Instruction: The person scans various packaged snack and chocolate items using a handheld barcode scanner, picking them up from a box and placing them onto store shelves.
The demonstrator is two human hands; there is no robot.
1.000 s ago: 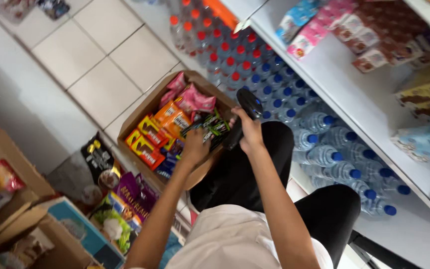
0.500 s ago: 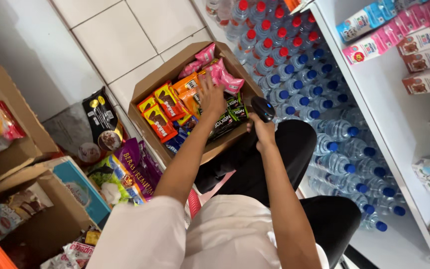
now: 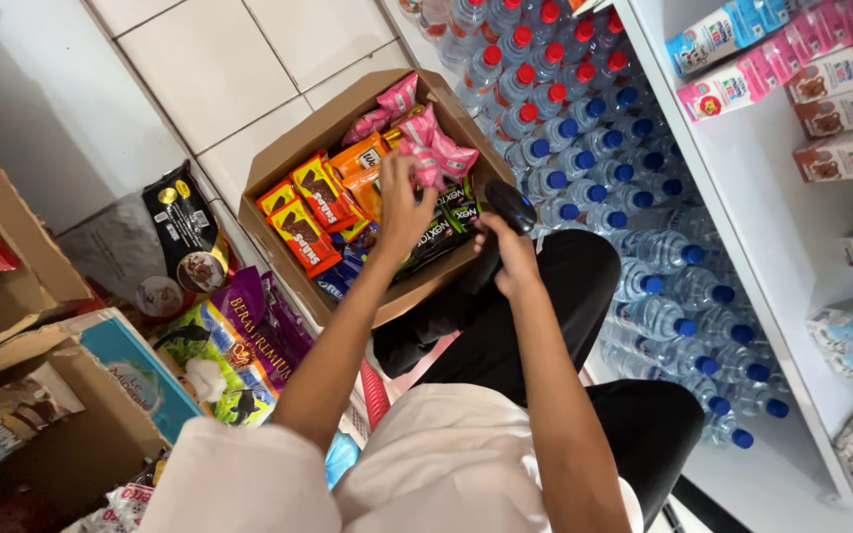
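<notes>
Cardboard box (image 3: pixel 300 148), open-topped, on the person's lap beside the tiled floor (image 3: pixel 199 59), flaps folded out so the contents show. Contents: orange and red snack packets (image 3: pixel 310 202) standing on edge in a row, pink wrappers (image 3: pixel 436 148) at the far end, dark green packs (image 3: pixel 441 232) nearest the knees. Left hand (image 3: pixel 402 202): down inside the box, fingers curled narrow on the pink wrappers, apparently pinching one; the grip itself is partly hidden. Right hand (image 3: pixel 510 257): closed around a black handheld scanner (image 3: pixel 508 204), its head tilted toward the box, probably so packets can be read as they are lifted. Surroundings: rows of water bottles (image 3: pixel 584 148) with red and blue caps on the low shelf at right; small drink cartons (image 3: pixel 792 59) on the shelf above; loose snack bags (image 3: pixel 239 336) and a second cardboard box (image 3: pixel 12 296) on the floor at left, near enough to reach.
</notes>
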